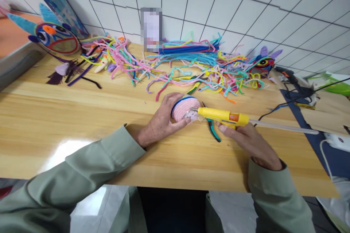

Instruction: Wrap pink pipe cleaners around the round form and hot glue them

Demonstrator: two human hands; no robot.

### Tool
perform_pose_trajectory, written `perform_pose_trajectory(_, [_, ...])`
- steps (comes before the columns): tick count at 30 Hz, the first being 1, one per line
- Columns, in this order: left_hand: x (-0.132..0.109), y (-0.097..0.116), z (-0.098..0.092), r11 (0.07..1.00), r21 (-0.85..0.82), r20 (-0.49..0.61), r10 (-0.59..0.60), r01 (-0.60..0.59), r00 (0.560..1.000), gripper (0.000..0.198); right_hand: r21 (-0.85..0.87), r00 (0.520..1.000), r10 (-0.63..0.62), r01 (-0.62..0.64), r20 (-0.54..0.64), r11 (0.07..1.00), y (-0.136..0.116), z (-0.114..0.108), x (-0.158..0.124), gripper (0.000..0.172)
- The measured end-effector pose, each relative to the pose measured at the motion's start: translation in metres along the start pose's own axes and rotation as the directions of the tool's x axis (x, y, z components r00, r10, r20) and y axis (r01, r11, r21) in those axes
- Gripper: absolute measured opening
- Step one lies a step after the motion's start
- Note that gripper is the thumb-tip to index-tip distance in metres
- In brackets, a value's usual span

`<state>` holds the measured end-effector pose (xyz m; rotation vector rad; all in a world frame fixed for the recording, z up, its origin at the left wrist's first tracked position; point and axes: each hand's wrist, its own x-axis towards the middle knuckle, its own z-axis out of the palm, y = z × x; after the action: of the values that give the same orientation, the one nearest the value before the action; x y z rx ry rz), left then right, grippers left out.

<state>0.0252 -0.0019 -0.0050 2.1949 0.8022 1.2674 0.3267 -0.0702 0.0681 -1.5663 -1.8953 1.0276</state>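
Note:
My left hand (161,118) is closed around a round craft piece (182,108) wound in pink pipe cleaner with a blue rim. In my right hand (247,138) is a yellow hot glue gun (218,115), its nozzle at the pale, partly bare area of the round piece. Whether the nozzle touches it, I cannot tell. A long clear glue stick (284,126) sticks out of the gun's back. Teal-handled pliers (213,130) lie on the table just behind and below the gun. Yellow-and-green-handled pliers (193,88) rest beyond my left hand.
Loose pipe cleaners (123,56) spread along the tiled wall, with a blue bundle (188,49) among them. Finished creature faces stand at left (57,38) and right (261,64). A tall can (61,7), a dark glue gun (288,76), black cable and white power strip (337,141) flank the table.

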Motion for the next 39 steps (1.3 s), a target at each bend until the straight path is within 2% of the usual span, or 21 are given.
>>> perform_pose_trajectory(19, [0.001,0.001,0.001,1.0,-0.025,-0.008,-0.015,0.015,1.0,0.071,0.023,0.999,0.043,-0.043,-0.003,0.999,-0.002,-0.001,0.0,0.046])
perform_pose_trajectory(26, [0.0,-0.001,0.002,1.0,-0.028,-0.017,-0.009,0.008,1.0,0.072,0.05,0.998,0.041,-0.039,-0.036,0.998,-0.009,0.001,-0.004,0.037])
perform_pose_trajectory(34, [0.0,0.0,0.001,0.999,-0.037,-0.007,-0.015,0.015,1.0,0.071,0.01,1.0,0.029,-0.029,0.006,1.0,-0.007,0.0,-0.002,0.046])
perform_pose_trajectory(39, [0.0,0.0,0.001,1.0,-0.03,-0.014,-0.006,0.006,1.0,0.071,0.023,0.999,0.033,-0.032,-0.031,0.999,-0.007,0.001,-0.004,0.044])
